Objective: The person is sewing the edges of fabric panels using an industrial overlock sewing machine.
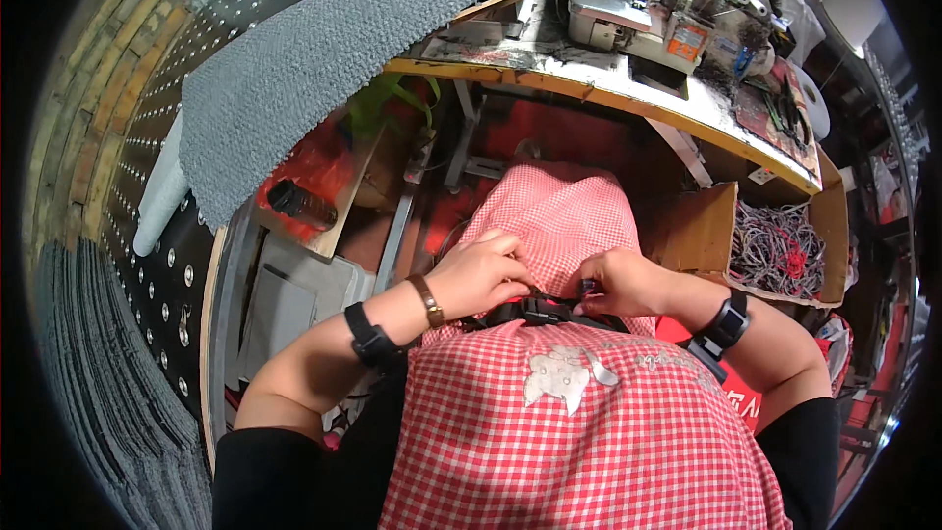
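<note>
A black strap with a plastic buckle runs across my waist, over a red-and-white checked apron. My left hand is closed at the strap's left part, its fingers bent and their tips by the black webbing. On the other side my right hand pinches a small dark piece of the strap between thumb and fingers. Both hands rest close to my lap, a short gap between them. Black bands sit on both forearms, and a brown bracelet circles my left wrist.
Ahead stands a sewing machine on a worn table. Grey textured fabric drapes over the perforated surface at left. A cardboard box of tangled cords is at right. Stacked dark fabric lies lower left.
</note>
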Demonstrator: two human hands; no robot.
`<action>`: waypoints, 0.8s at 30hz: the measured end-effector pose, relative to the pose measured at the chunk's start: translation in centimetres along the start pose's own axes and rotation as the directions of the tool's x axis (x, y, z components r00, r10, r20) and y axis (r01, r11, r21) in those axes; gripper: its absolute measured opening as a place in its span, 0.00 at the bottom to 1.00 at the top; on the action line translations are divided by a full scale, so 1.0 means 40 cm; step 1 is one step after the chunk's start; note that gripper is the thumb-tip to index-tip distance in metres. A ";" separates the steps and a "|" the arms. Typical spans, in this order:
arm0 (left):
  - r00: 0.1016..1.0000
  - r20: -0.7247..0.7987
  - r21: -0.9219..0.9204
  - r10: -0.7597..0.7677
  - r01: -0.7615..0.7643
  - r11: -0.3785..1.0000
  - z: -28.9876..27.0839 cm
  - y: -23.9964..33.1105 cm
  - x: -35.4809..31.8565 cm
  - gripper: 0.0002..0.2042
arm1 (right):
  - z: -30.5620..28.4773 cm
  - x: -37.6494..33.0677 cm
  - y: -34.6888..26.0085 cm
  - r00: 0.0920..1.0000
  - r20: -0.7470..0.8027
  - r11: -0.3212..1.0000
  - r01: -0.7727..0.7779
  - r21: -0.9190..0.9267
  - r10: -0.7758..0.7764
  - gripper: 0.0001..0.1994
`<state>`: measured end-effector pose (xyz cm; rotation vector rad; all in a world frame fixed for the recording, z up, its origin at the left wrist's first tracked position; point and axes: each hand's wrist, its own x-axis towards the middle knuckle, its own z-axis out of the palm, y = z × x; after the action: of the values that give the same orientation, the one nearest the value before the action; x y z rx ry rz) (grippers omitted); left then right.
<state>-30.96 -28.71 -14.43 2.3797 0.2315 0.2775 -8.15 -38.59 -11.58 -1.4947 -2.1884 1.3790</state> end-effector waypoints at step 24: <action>0.830 0.437 -0.343 -0.348 0.511 0.789 -0.050 0.021 -0.024 0.12 | 0.041 0.111 -0.045 0.990 0.097 0.963 0.123 -0.239 -0.103 0.17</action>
<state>-32.32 -28.28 -12.53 1.8034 0.4850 -0.2960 -12.46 -36.17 -12.69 -1.3803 -2.5316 1.1934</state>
